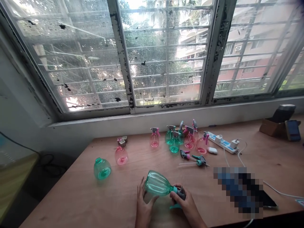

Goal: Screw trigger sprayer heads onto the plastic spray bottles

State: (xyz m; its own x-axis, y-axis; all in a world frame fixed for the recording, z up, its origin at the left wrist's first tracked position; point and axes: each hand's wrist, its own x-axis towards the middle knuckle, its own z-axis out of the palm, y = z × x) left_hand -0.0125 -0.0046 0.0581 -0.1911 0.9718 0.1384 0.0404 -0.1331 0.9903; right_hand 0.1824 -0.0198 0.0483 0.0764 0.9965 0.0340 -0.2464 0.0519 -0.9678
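A green spray bottle (158, 184) lies tilted on its side just above the wooden table (78, 196), held in both hands. My left hand (144, 205) cups the bottle's ribbed body from below, fingers curled round it. My right hand (186, 204) is closed on the grey and teal trigger head (178, 192) at the bottle's neck.
A capless green bottle (102, 168) and a capless pink bottle (121, 155) lie to the left. Several assembled pink and green spray bottles (180, 139) stand at the back. Two loose trigger heads (193, 157), a power strip (222, 142), small cubes (122, 140) and a phone (292, 129) also lie here.
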